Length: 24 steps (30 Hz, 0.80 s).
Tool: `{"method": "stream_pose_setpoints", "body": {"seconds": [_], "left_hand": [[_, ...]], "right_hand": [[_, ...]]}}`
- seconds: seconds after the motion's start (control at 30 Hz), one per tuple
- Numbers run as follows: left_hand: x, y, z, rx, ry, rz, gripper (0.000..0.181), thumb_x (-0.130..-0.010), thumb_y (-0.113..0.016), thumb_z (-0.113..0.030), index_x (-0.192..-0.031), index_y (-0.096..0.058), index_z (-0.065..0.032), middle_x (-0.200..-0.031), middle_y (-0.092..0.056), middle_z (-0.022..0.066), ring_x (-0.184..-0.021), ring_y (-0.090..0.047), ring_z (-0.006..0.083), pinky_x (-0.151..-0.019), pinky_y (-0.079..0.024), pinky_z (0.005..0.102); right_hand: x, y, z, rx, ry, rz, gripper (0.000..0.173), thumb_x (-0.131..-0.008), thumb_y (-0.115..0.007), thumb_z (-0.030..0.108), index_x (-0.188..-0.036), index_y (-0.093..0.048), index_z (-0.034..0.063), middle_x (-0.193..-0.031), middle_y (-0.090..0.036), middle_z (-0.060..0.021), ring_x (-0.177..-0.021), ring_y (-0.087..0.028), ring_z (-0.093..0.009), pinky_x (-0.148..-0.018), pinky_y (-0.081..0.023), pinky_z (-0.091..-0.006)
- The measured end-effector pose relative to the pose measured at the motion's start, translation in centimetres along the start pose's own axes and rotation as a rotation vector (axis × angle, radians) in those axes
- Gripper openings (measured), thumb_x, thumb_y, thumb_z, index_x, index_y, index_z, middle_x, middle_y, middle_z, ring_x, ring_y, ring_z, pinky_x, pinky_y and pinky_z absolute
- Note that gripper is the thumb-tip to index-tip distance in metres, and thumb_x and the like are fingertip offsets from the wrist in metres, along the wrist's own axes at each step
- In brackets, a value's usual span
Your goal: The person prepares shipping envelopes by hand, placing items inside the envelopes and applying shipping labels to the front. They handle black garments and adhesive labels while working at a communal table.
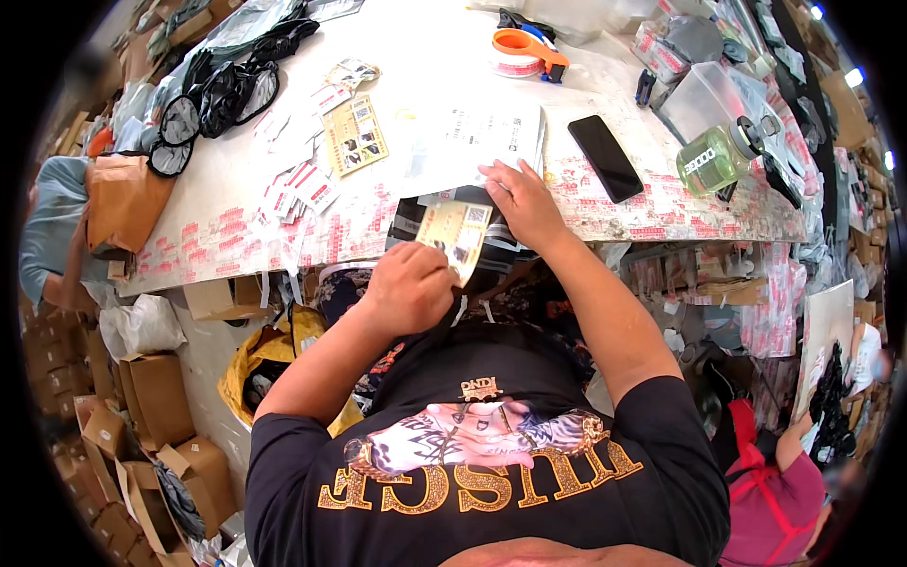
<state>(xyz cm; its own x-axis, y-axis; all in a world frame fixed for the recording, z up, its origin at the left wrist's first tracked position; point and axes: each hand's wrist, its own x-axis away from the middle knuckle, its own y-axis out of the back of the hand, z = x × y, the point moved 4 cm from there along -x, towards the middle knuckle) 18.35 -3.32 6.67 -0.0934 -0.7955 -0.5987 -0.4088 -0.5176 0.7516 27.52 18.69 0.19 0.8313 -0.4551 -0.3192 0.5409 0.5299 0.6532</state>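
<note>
My left hand [412, 287] grips the lower end of a yellow printed card [459, 234] at the table's front edge. The card lies over a dark plastic package [407, 218] with grey stripes. My right hand [521, 198] is spread, its fingertips on the lower edge of a stack of white printed label sheets [471, 145]; whether it also holds the package is unclear. Left of the sheets lie more yellow cards [356, 138] and a loose pile of small white and red cards [301, 190]. A black smartphone [604, 159] lies to the right.
An orange tape dispenser [528, 53] stands at the back, a green bottle [716, 159] and a clear plastic bin [701, 99] at the right. Black fabric items [227, 92] lie at the back left. Cardboard boxes [159, 404] stand on the floor. People are at both sides.
</note>
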Motion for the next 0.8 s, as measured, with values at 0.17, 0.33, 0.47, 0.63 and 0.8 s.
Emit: {"method": "stream_pose_setpoints", "body": {"seconds": [0.17, 0.33, 0.47, 0.63, 0.8], "left_hand": [[-0.9, -0.8, 3.4, -0.236, 0.134, -0.064, 0.017, -0.077, -0.072, -0.005, -0.094, -0.074, -0.0106, -0.093, -0.066, 0.0045, -0.087, -0.066, 0.0261, -0.08, -0.053, 0.0421], [-0.9, -3.1, 5.9, -0.26, 0.218, 0.061, 0.02, -0.081, -0.072, -0.011, -0.101, -0.074, -0.0092, -0.108, -0.073, 0.0068, -0.103, -0.069, 0.0272, -0.092, -0.053, 0.0434], [-2.4, -3.7, 5.9, -0.115, 0.241, 0.124, 0.034, -0.087, -0.076, -0.026, -0.114, -0.074, -0.0038, -0.114, -0.073, 0.0123, -0.111, -0.068, 0.0322, -0.099, -0.051, 0.0455], [-1.8, 0.6, 8.3, 0.122, 0.41, 0.001, 0.031, -0.087, -0.081, -0.024, -0.111, -0.077, -0.0039, -0.111, -0.075, 0.0174, -0.106, -0.072, 0.0326, -0.095, -0.055, 0.0439], [1.4, 7.1, 17.5, 0.039, 0.713, -0.224, 0.031, -0.09, -0.082, -0.019, -0.117, -0.078, -0.0038, -0.126, -0.073, 0.0194, -0.119, -0.069, 0.034, -0.103, -0.053, 0.0397]], "right_hand": [[0.2, -0.2, 0.6, 0.111, 0.063, 0.057, 0.035, -0.109, -0.053, 0.031, -0.128, -0.068, 0.0056, -0.136, -0.069, -0.012, -0.141, -0.055, -0.032, -0.126, -0.025, -0.0542], [0.0, -0.6, 1.6, 0.184, 0.088, 0.107, 0.033, -0.105, -0.058, 0.029, -0.127, -0.07, 0.0063, -0.137, -0.069, -0.0098, -0.142, -0.053, -0.032, -0.126, -0.025, -0.0556], [0.4, -0.5, 1.3, 0.263, 0.093, 0.146, 0.03, -0.1, -0.066, 0.027, -0.123, -0.071, 0.0081, -0.142, -0.067, -0.0088, -0.144, -0.051, -0.032, -0.126, -0.025, -0.0563], [0.2, -0.5, 2.2, 0.3, 0.108, 0.162, 0.028, -0.096, -0.071, 0.024, -0.12, -0.071, 0.009, -0.143, -0.066, -0.0091, -0.146, -0.049, -0.034, -0.126, -0.024, -0.0569], [0.0, -0.6, 2.9, 0.317, 0.138, 0.156, 0.03, -0.095, -0.072, 0.023, -0.121, -0.07, 0.0089, -0.144, -0.064, -0.0106, -0.146, -0.049, -0.036, -0.126, -0.025, -0.059]]}}
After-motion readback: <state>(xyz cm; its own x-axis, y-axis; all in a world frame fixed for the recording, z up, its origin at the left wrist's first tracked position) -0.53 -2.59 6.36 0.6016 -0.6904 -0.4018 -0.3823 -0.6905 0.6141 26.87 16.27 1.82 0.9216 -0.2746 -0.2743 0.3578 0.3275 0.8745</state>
